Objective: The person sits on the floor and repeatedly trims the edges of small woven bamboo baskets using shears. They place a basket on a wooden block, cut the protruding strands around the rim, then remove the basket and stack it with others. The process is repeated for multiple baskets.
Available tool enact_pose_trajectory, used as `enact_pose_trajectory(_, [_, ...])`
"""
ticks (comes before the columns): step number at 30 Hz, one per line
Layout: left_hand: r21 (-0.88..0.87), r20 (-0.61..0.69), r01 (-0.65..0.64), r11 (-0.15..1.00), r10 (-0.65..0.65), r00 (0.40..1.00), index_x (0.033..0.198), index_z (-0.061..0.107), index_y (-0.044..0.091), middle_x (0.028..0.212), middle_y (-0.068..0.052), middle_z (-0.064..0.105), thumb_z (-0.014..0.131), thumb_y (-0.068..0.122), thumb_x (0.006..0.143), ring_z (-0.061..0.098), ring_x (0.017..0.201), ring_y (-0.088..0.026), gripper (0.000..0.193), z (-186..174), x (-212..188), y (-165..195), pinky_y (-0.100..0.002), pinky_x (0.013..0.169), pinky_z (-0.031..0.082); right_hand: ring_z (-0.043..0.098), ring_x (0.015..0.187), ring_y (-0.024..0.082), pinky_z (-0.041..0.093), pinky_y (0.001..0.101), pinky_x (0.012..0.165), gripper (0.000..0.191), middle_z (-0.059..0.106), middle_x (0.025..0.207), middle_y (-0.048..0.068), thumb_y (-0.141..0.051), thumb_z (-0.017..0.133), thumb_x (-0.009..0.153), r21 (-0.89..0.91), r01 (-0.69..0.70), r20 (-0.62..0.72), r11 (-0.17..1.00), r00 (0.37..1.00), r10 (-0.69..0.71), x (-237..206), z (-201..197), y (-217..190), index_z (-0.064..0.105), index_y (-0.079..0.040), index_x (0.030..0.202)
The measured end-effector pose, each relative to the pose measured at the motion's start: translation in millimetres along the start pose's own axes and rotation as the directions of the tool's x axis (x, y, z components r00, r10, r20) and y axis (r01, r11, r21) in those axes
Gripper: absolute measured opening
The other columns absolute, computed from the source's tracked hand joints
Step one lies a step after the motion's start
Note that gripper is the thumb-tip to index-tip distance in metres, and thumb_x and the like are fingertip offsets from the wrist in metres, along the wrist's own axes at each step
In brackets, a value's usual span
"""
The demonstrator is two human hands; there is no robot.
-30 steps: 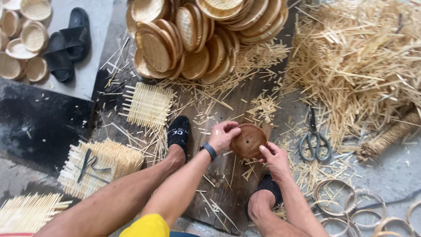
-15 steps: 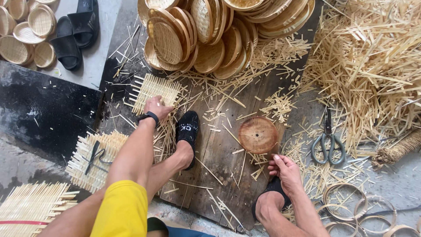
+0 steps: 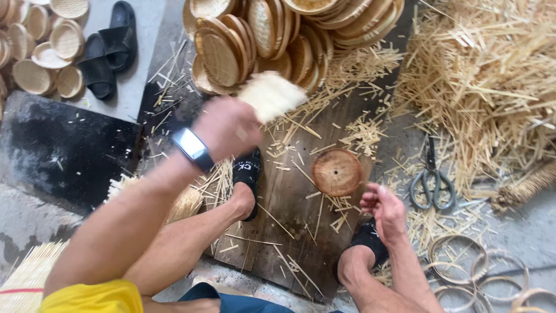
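While left hand [image 3: 227,127] grips pale splints [image 3: 271,94], right hand [image 3: 383,207] hangs loosely open.

single head-worn view, steep downward look past the person's knees, close over wooden board [image 3: 289,197] on the floor, straw pile [image 3: 486,87] at upper right
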State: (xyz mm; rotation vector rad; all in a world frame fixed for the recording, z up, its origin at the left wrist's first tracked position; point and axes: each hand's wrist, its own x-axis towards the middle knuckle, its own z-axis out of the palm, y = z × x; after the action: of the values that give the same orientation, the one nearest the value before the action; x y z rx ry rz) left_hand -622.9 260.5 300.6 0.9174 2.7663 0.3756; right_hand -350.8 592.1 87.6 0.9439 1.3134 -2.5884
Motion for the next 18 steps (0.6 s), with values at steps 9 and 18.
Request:
enact_pose_trajectory(9, [-0.055,0.192,-0.487,0.872,0.488,0.851,0.104,0.068,0.0,0.103,-0.016,0.068,0.072,0.015,0.079,0.064,0.103,-0.031,0.029,174.9,9.8,186.1,-0.046,0.096,0.049,0.066,0.081,0.01,0.054,0.0221,0.071,0.027,0.074,0.096,0.005,-0.009,0.077,0.088,-0.158,0.006,-0.076,0.987,0.997,-0.018,50.8,-29.6,-80.8,0.069,0.002,0.11])
enact_pose_trajectory(18, [-0.733,0.57,0.66,0.165,-0.38,0.728,0.109,0.066,0.002,0.093,-0.007,0.072,0.091,0.013,0.07,0.068,0.074,-0.012,0.047,260.5,102.2,117.8,-0.026,0.06,0.057,0.061,0.072,0.004,0.05,0.0204,0.063,0.016,0.073,0.084,0.001,-0.01,0.08,0.09,-0.541,0.137,-0.112,0.83,0.966,-0.233,81.9,-62.7,-94.5,0.074,0.002,0.099])
